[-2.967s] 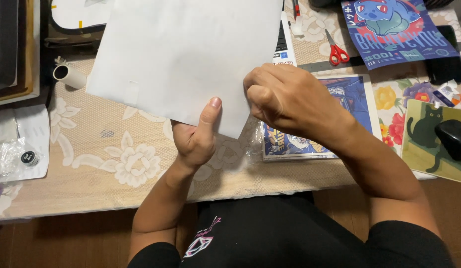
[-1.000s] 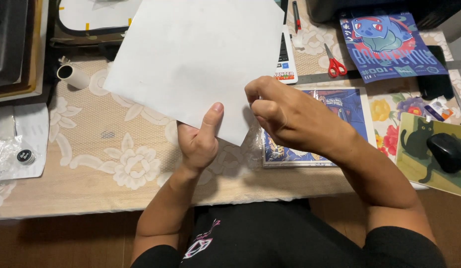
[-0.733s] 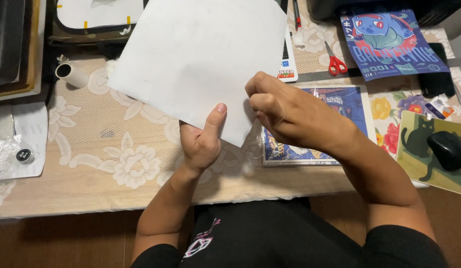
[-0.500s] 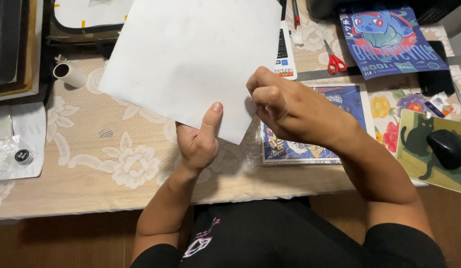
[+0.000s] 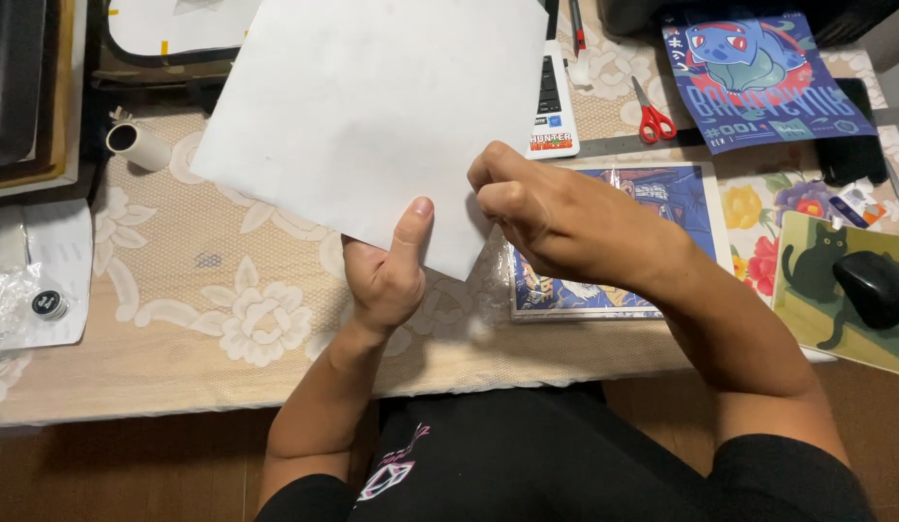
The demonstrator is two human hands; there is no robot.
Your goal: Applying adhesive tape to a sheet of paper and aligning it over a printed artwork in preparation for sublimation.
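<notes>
Paper sheet (image 5: 372, 106) — pinched by left hand (image 5: 386, 275), right hand (image 5: 556, 217).

The large white paper sheet (image 5: 372, 116) is held above the table and covers most of the middle. To the left, the lace tablecloth (image 5: 207, 300) lies open, only a small white roll (image 5: 135, 145) standing there. To the right, the way is crowded by a plastic-wrapped blue picture print (image 5: 662, 203), red-handled scissors (image 5: 650, 118) and a black computer mouse (image 5: 873, 288).

1 head-worn camera looks steeply down from close above, facing the table (image 5: 178, 377) edge; near is the lap, far the table's cluttered back.
</notes>
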